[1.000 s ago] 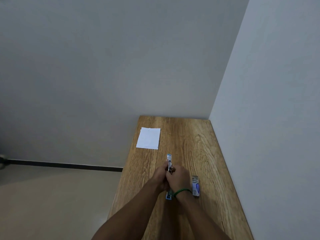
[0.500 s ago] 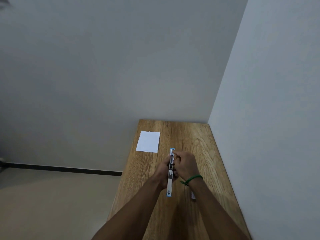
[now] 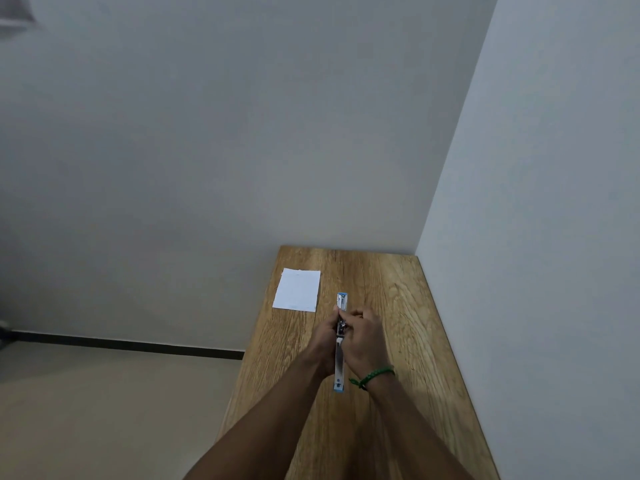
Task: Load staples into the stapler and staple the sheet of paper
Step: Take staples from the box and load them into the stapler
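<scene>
A silver stapler [image 3: 339,370] with blue ends lies swung open in one long line above the wooden table [image 3: 391,306], pointing away from me. My left hand [image 3: 323,339] grips its middle from the left side. My right hand [image 3: 365,341], with a green bracelet on the wrist, curls its fingers over the stapler near the hinge from the right. Whether staples are between those fingers is too small to tell. A white sheet of paper [image 3: 298,289] lies flat at the table's far left, apart from both hands.
The table stands in a corner, with one grey wall behind its far edge and another along its right side. Its left edge drops to a beige floor [image 3: 104,410]. My forearms cover the near middle of the tabletop.
The stapler has been opened out flat and now reaches farther forward. Both hands shifted forward along it. The small staple box seen beside my right wrist is now hidden by my arm.
</scene>
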